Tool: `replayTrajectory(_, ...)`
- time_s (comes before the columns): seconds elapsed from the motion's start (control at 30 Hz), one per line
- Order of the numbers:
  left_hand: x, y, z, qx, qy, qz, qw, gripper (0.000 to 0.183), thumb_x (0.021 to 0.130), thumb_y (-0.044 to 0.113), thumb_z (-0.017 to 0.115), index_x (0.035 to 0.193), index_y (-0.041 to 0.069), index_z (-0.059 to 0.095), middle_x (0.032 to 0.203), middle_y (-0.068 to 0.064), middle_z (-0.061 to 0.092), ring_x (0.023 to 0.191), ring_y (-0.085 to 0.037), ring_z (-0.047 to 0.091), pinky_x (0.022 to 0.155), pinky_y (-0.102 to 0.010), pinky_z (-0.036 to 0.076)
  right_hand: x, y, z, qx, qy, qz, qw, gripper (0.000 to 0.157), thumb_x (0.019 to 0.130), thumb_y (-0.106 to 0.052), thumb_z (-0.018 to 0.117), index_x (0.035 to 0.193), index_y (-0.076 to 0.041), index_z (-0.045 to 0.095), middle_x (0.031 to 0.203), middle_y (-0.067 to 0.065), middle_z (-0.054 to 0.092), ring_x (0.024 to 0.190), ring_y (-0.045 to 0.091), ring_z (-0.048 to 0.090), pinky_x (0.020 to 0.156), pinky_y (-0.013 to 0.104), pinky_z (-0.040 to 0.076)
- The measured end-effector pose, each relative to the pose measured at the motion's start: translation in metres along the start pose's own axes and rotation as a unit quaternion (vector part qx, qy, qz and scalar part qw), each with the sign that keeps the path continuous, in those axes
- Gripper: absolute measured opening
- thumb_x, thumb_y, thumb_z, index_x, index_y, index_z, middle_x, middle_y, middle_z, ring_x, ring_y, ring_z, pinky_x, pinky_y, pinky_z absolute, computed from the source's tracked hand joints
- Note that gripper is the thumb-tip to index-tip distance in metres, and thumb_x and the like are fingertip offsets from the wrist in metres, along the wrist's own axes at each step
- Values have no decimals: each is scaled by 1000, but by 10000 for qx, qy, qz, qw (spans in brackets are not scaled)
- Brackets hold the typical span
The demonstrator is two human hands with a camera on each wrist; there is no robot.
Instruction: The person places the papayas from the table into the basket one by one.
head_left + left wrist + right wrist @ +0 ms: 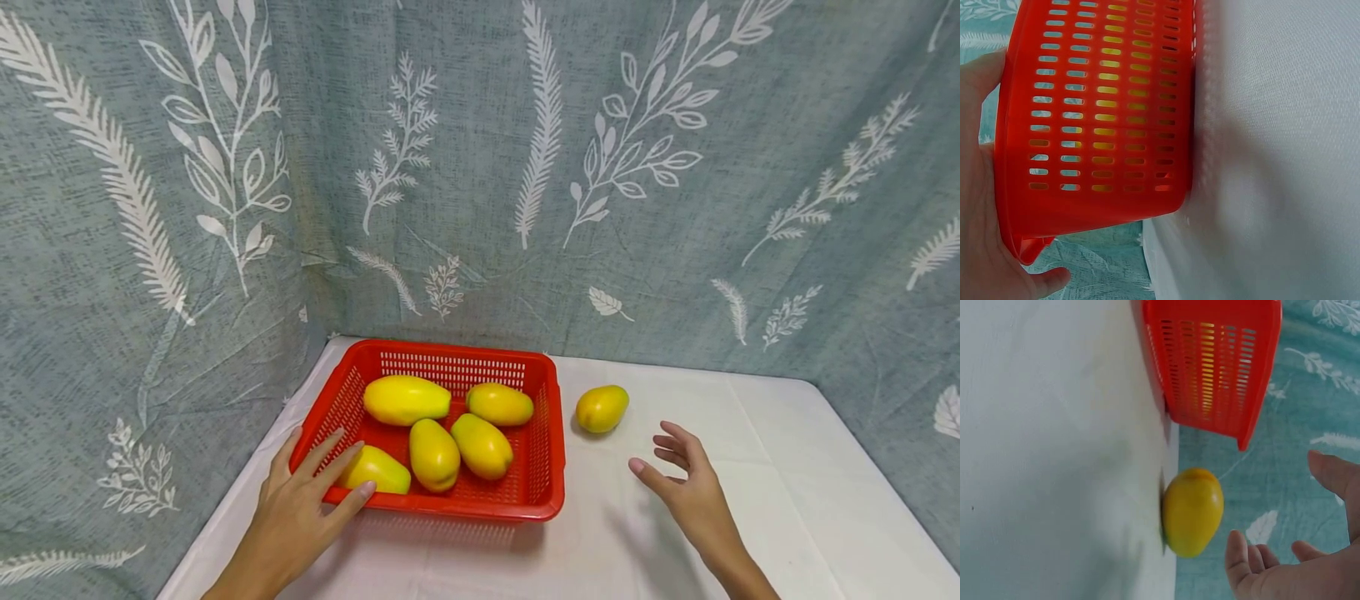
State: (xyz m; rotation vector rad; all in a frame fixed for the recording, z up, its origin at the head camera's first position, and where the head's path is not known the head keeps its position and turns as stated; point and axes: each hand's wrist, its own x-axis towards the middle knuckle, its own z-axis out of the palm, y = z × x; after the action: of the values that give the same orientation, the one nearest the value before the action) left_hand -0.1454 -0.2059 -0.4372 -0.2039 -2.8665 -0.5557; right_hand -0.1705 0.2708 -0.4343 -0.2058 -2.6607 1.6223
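A red plastic basket (555, 467) with slotted walls holds several yellow mangoes, one large mango (405, 400) at its back left. My left hand (303, 500) rests on the front left corner of its rim, fingers spread. The thumb lies along the front rim, close to a mango (378, 471) partly hidden by the hand and rim. In the left wrist view the palm is beside the basket rim (1007, 156). To the right of the basket a single mango (602, 408) lies on the table. My right hand (693, 492) hovers in front and right of it, empty, fingers loosely bent, thumb apart.
A white cloth (787, 475) covers the table. Behind it and along both sides hangs a grey-green curtain (480, 208) with white leaf prints. The basket stands near the table's back left corner, close to the curtain.
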Motion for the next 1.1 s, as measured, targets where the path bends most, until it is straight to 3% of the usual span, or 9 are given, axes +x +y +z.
replayTrajectory(0.23,0,0,1,26,18,32,10000,66,95,55,71,145,12,66,155,-23,54,151,-57,19,113,-83,22,6,1,1,-64,14,219,9997,92,95,-47,79,165,-13,29,159,16,46,147,32,46,94,7,42)
replayTrajectory(0.33,1,0,0,-4,-27,0,10000,67,95,56,71,146,12,66,155,-23,54,152,-57,18,115,-82,21,10,2,3,-124,-8,250,9996,94,95,-49,78,165,-12,28,159,17,45,147,33,45,109,27,49)
replayTrajectory(0.43,1,0,0,-31,-33,-11,10000,66,96,55,71,146,12,66,155,-23,53,152,-57,17,116,-81,20,15,3,6,-59,-33,221,9997,94,96,-48,78,166,-11,27,160,18,44,148,35,44,118,51,44)
replayTrajectory(0.5,1,0,0,-60,13,33,10000,66,96,54,71,145,11,66,155,-24,54,152,-57,18,115,-81,20,18,4,8,46,-52,206,9998,92,97,-46,78,166,-11,27,160,19,44,148,35,44,119,55,42)
replayTrajectory(0.6,1,-1,1,-81,39,59,9999,65,96,54,71,145,12,66,154,-24,54,152,-58,18,115,-80,20,24,5,12,165,-67,226,9996,90,97,-44,77,165,-11,28,160,21,45,147,35,46,118,51,43)
replayTrajectory(0.8,0,-2,3,-73,51,53,9999,65,95,54,72,145,12,67,154,-25,54,152,-58,18,115,-80,21,38,6,19,465,-66,360,9982,93,96,-41,80,165,-6,28,159,23,45,145,37,47,95,17,51)
replayTrajectory(0.87,0,-2,3,-76,74,66,9999,65,95,53,72,144,11,67,154,-25,55,152,-58,18,115,-80,21,42,6,21,564,-64,390,9976,92,96,-39,81,164,-6,29,158,23,44,144,38,46,87,12,51)
replayTrajectory(1.0,0,-1,2,-81,66,51,9999,66,95,55,71,145,11,66,154,-25,55,152,-58,18,115,-80,21,51,5,26,655,-52,394,9971,90,97,-34,80,163,-3,29,157,25,44,142,40,46,85,12,51)
replayTrajectory(1.1,0,0,1,-101,58,26,9999,66,95,55,71,145,11,66,154,-24,54,152,-58,18,116,-80,20,57,4,29,652,-63,426,9969,88,98,-32,79,163,-1,28,157,26,42,141,40,46,95,23,55)
